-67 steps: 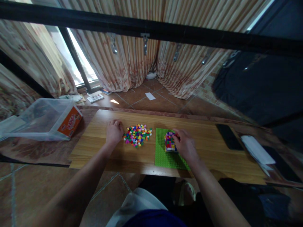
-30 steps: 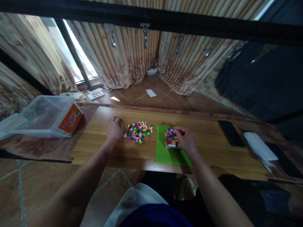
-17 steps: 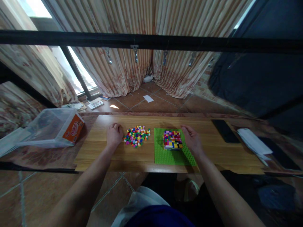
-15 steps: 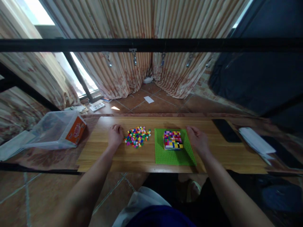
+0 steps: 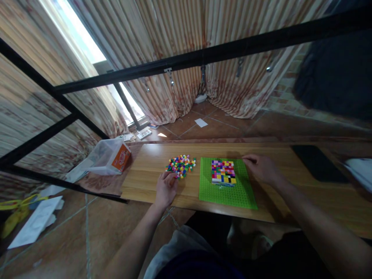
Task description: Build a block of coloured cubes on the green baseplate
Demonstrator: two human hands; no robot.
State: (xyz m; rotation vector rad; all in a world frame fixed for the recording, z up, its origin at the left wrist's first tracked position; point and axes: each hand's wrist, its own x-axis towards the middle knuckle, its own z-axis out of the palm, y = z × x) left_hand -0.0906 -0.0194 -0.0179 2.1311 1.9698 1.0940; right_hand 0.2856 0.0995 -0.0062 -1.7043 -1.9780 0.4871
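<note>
A green baseplate (image 5: 229, 195) lies on the wooden table (image 5: 145, 182), and a flat square of many-coloured small bricks (image 5: 223, 171) sits on its far half. To its left is a loose pile of coloured bricks (image 5: 180, 165). My left hand (image 5: 166, 188) rests at the near edge of that pile with its fingers curled down among the nearest bricks; whether they hold one is hidden. My right hand (image 5: 261, 169) lies on the table at the baseplate's far right corner, fingers loosely bent, holding nothing and apart from the brick square.
A clear plastic tub with an orange label (image 5: 112, 157) lies tipped at the table's left end. A black phone (image 5: 317, 162) and white paper (image 5: 360, 172) lie at the right. A black metal bar (image 5: 203, 58) crosses overhead. Papers lie on the floor at the left (image 5: 35, 221).
My right hand has let go of the brick square and moved off to its right. My left hand has drawn back to the pile's near edge. The view has swung left.
</note>
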